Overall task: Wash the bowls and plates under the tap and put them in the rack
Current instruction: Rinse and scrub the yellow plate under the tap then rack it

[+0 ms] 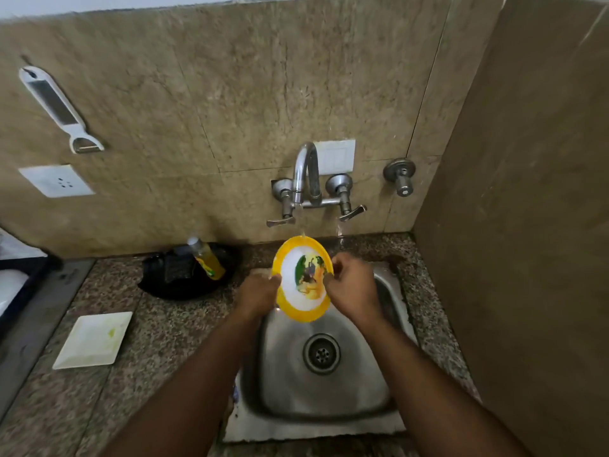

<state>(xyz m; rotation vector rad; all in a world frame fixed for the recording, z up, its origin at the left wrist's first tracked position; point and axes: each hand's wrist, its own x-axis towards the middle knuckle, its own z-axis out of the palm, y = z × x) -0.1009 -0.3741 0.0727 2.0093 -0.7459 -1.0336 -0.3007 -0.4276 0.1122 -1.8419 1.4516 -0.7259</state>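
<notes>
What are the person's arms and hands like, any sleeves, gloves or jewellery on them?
Both forearms are bare as far as the picture shows: no sleeves in view. The left hand and right hand wear no gloves, and no watch, bracelet or ring can be seen.

Held by both hands over the sink, below the tap: a plate. Left on the counter, a square dish; behind it, a bottle in a tray.
</notes>
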